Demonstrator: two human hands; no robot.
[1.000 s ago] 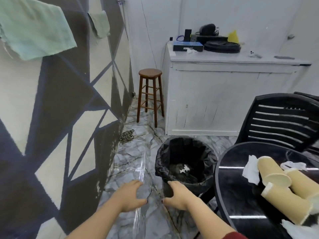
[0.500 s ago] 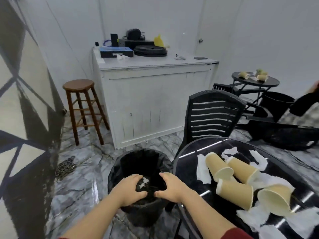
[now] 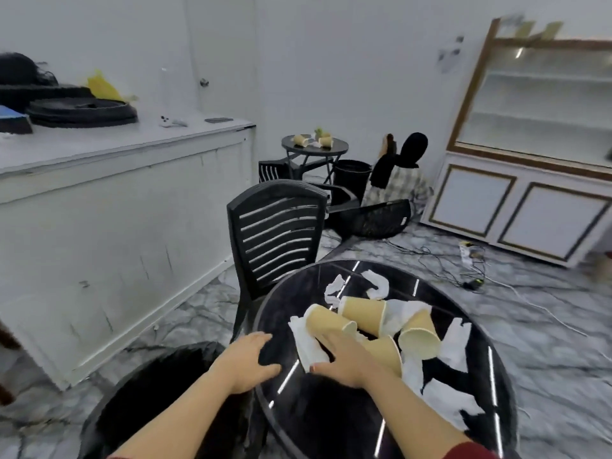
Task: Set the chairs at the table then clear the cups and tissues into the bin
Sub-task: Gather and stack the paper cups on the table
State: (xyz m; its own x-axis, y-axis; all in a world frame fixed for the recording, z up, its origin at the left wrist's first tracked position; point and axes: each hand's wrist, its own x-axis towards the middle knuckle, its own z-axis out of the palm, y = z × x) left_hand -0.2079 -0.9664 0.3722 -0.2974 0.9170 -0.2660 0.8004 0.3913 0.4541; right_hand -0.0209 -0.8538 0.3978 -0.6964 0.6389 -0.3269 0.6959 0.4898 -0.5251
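hands: left open, empty; right open on tissue | black table | marble floor

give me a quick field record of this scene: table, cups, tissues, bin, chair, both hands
table: round black glass table
cups: four tan paper cups on their sides, clustered mid-table
tissues: crumpled white tissues scattered among the cups
bin: black-lined bin on the floor, left of the table
chair: black slatted chair upright at the far edge
left hand: open, at the table rim
right hand: open, reaching onto tissue and cup
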